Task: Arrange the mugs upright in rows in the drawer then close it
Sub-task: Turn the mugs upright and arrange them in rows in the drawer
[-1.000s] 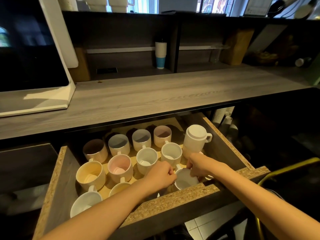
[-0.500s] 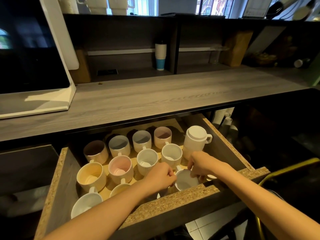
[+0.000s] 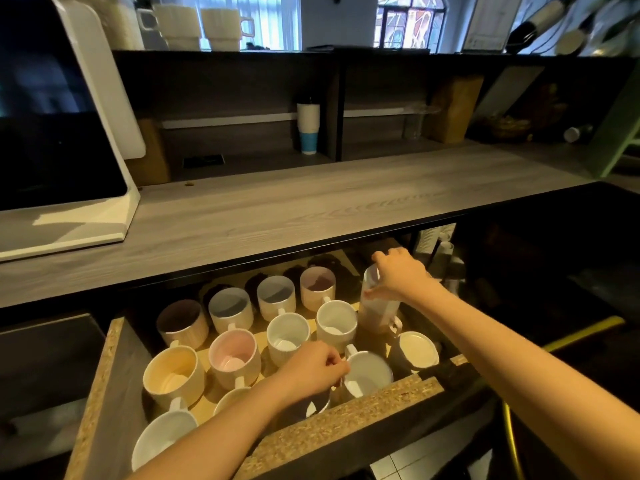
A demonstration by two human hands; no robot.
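The open drawer [image 3: 114, 368] holds several mugs standing upright in rows, among them a pink-lined mug [image 3: 233, 355] and a yellow-lined mug [image 3: 173, 372]. My left hand [image 3: 313, 368] is curled at the rim and handle of a white mug [image 3: 369, 375] near the drawer's front. My right hand [image 3: 398, 275] grips the top of an upside-down white mug [image 3: 377, 310] stacked at the drawer's back right. A cream-lined mug [image 3: 417, 351] sits just in front of that stack.
A wooden counter [image 3: 294, 209] overhangs the drawer's back. A white-framed screen [image 3: 52, 133] stands on the counter at left. A stack of paper cups [image 3: 308, 129] sits on the shelf behind. The drawer's chipboard front edge [image 3: 346, 417] lies below my arms.
My right hand left the front white mug and rose to the inverted mug at the back right, now gripping it. My left hand stayed at the front mug.
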